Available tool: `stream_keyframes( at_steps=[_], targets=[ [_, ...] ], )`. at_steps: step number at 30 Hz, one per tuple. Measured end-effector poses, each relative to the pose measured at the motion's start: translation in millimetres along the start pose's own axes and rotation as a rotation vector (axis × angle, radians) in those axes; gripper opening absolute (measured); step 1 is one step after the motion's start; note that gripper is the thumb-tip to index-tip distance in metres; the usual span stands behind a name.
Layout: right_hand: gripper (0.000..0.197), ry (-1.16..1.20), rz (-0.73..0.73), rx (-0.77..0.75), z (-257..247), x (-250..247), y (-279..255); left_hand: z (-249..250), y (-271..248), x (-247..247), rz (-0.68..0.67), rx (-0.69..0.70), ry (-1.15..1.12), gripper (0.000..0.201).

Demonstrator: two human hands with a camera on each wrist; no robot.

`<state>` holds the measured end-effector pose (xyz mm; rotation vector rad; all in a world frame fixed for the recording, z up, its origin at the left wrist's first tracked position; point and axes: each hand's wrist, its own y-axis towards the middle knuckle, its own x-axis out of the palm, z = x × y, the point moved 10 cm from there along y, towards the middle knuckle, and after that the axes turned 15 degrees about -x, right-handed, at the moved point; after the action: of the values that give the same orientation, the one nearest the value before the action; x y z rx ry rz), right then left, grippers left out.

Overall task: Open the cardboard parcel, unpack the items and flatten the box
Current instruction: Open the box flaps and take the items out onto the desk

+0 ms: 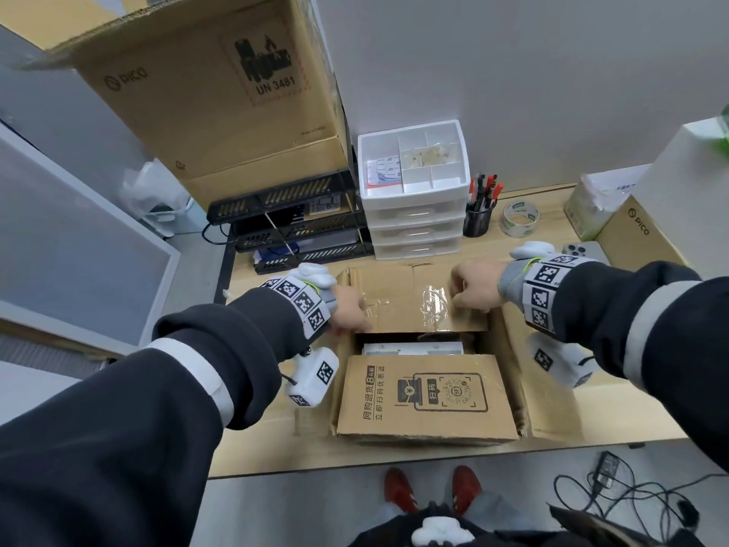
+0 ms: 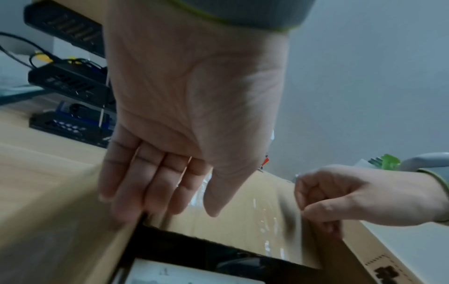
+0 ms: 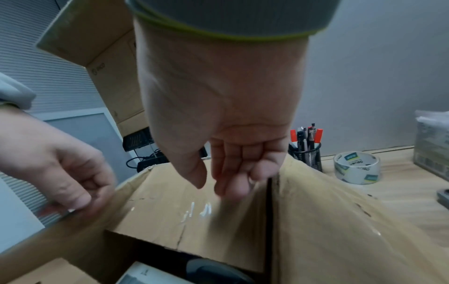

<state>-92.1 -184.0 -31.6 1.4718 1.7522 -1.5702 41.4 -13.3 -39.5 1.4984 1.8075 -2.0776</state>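
Observation:
The brown cardboard parcel (image 1: 426,400) sits on the table in front of me, partly open. Its near flap carries black print. The far flap (image 1: 410,305) (image 2: 243,221) (image 3: 184,211) has wrinkled clear tape on it. My left hand (image 1: 349,309) (image 2: 155,192) is at the far flap's left end, fingertips hooked into the slit beside the left side flap, thumb over the tape. My right hand (image 1: 471,290) (image 3: 230,178) curls its fingers round the far flap's right edge. Between the flaps a white item (image 1: 412,348) (image 2: 184,272) shows inside.
Behind the parcel stand a white drawer unit (image 1: 414,199), black letter trays (image 1: 292,227), a pen cup (image 1: 479,215) and a tape roll (image 1: 520,217) (image 3: 357,167). A large Pico carton (image 1: 221,96) is at back left, a phone (image 1: 584,250) and another carton at right.

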Motion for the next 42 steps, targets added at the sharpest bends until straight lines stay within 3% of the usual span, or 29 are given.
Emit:
stream_keyframes(
  at_steps=[3,8,17,20,24,28,31,37,42],
  targets=[
    [0.011,0.195,-0.079,-0.038,-14,23,3,14,-3,15,-0.073,0.05,-0.022,0.02],
    [0.009,0.24,-0.117,-0.045,-21,39,1,23,-6,38,-0.16,0.05,0.049,0.025],
    [0.011,0.237,-0.052,-0.049,-19,21,-6,18,-17,1,0.051,0.072,-0.011,0.023],
    [0.011,0.219,-0.008,-0.044,-20,0,-10,12,-26,-10,0.045,0.077,-0.016,0.018],
    [0.011,0.163,0.03,-0.058,-27,-36,-22,6,-48,-2,-0.08,0.078,0.082,0.024],
    [0.014,0.104,0.072,-0.063,-34,-67,-33,5,-71,18,-0.169,0.07,0.209,0.053],
    [0.016,0.101,0.096,-0.07,-39,-74,-37,10,-84,30,-0.182,0.086,0.265,0.061],
    [0.011,0.139,0.04,-0.078,-45,-36,-34,28,-88,85,-0.193,0.154,0.407,0.091],
    [0.008,0.165,-0.076,-0.058,-37,23,-22,45,-72,124,-0.116,0.231,0.446,0.073]
  ],
)
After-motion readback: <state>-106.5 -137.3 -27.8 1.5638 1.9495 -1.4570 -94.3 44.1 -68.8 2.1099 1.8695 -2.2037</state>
